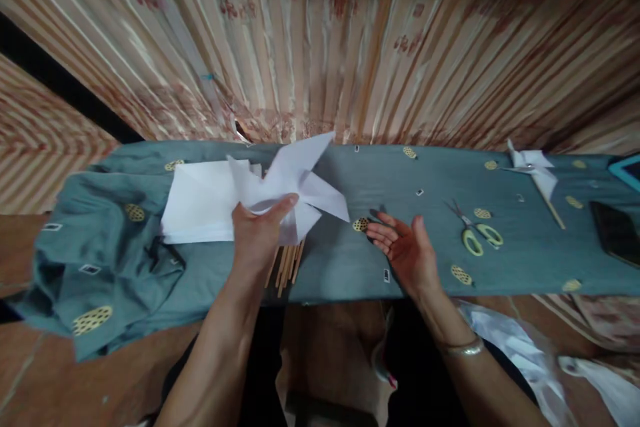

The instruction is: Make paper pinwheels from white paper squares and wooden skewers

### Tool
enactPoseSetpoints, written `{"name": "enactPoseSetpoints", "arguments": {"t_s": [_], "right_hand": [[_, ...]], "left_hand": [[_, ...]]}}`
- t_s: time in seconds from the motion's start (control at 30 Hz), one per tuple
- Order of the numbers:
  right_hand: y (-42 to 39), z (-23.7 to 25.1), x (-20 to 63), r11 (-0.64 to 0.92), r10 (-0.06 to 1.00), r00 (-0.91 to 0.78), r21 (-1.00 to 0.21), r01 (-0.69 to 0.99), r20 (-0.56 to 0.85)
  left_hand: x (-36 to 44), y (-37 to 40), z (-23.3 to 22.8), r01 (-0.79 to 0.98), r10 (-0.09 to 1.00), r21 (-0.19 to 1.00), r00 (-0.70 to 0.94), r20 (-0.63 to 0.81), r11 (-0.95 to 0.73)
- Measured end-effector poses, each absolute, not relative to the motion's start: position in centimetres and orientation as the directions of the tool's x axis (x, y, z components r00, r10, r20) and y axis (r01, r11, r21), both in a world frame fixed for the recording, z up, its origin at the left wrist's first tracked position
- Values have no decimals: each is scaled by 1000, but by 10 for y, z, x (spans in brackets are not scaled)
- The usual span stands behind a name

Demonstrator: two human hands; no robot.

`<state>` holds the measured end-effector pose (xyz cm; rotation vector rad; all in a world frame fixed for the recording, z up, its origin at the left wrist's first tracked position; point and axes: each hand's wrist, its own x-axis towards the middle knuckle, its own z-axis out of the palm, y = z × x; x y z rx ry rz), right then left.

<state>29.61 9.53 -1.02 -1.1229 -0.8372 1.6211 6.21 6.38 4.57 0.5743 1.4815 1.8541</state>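
My left hand (pixel 259 230) grips a white paper pinwheel (pixel 300 170), its thumb pressed near the folded centre. Several thin wooden sticks (pixel 286 267) lie on the cloth just below the pinwheel, their upper ends hidden behind it. Beneath and left of it rests a stack of white paper (pixel 203 203). My right hand (pixel 407 250) is palm up over the cloth, fingers stretched and holding nothing. To its right lie scissors with yellow-green handles (pixel 477 233), blades parted. A smaller white pinwheel on a stick (pixel 537 173) lies farther right.
A grey-green patterned cloth (pixel 340 273) covers the narrow table and bunches up at the left. At the right end are a dark phone (pixel 615 232) and a blue-edged object (pixel 625 170). A pleated curtain (pixel 320 47) hangs behind. Clear plastic bags (pixel 520 353) lie below the right side.
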Motion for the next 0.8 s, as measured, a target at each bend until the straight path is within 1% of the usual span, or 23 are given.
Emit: {"name": "enactPoseSetpoints", "arguments": {"t_s": [0.07, 0.13, 0.23, 0.33, 0.43, 0.5, 0.6, 0.73, 0.77, 0.8], "right_hand": [[94, -11, 282, -185, 981, -86, -966, -183, -172], [95, -9, 264, -102, 990, -108, -991, -83, -93], [101, 0, 229, 8, 976, -217, -999, 44, -1], [116, 11, 189, 191, 935, -336, -961, 200, 116], [137, 22, 154, 387, 871, -444, -850, 358, 209], [150, 26, 136, 482, 822, -522, -765, 427, 227], [164, 26, 119, 591, 755, -622, -625, 509, 207], [172, 20, 108, 721, 676, -720, -346, 601, 159], [173, 19, 106, 732, 670, -726, -302, 611, 153], [174, 18, 105, 734, 670, -727, -286, 616, 154]], "left_hand": [[46, 61, 49, -256, 692, 946, -720, -48, -201], [32, 58, 51, -253, 652, 938, -757, -39, -237], [15, 54, 56, -257, 600, 908, -800, -8, -330], [3, 50, 62, -263, 565, 866, -824, 27, -425], [-4, 47, 66, -268, 557, 854, -830, 31, -447], [-6, 44, 68, -279, 553, 847, -833, 20, -452], [-9, 41, 69, -290, 542, 845, -840, 0, -450], [-13, 38, 67, -301, 553, 858, -833, -25, -415], [-14, 37, 66, -299, 557, 861, -830, -23, -411], [-15, 37, 65, -296, 562, 863, -827, -16, -411]]}}
